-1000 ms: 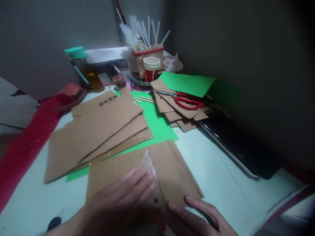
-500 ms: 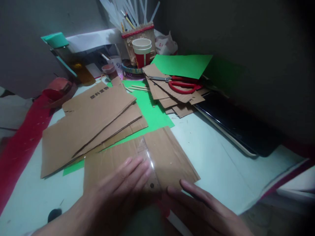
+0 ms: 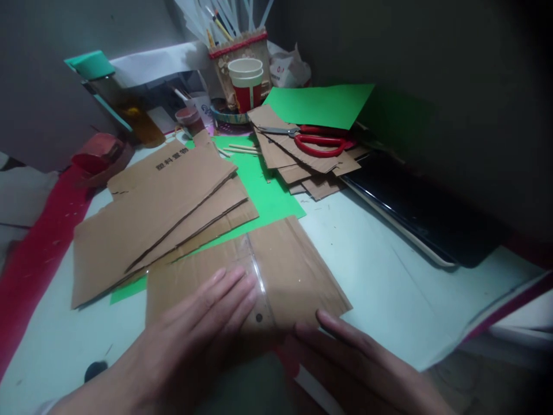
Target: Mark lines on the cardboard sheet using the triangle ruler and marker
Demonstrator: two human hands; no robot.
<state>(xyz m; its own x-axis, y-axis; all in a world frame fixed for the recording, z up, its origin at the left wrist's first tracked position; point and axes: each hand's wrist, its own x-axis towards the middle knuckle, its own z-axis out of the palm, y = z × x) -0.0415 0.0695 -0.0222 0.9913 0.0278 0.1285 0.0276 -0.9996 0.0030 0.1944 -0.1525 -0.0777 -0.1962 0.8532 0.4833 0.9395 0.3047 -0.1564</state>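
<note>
In the head view, a brown cardboard piece [image 3: 294, 271] lies flat near the front edge. On it is a clear plastic set square [image 3: 260, 291], its long edge running across the cardboard. My left hand [image 3: 207, 311] rests over the set square with fingers stretched out, pressing it down. My right hand [image 3: 349, 363] is at the cardboard's near right edge, its fingers curled round a red-and-white object [image 3: 313, 386], which I see only in part. The kind of this object is hidden by the fingers and blur.
At left lie larger cardboard sheets [image 3: 159, 202] on green paper [image 3: 276, 196]. Red-handled scissors [image 3: 322, 145] sit on cardboard scraps [image 3: 319, 187] behind. A black flat device [image 3: 419, 213] is at right. Paper cups [image 3: 246, 86], a straw holder [image 3: 220, 63] and a bottle [image 3: 140, 121] stand at the back.
The set square has shifted slightly left on the cardboard, together with my left hand. My right hand stays nearly where it was. The whole scene sits a little higher in view.
</note>
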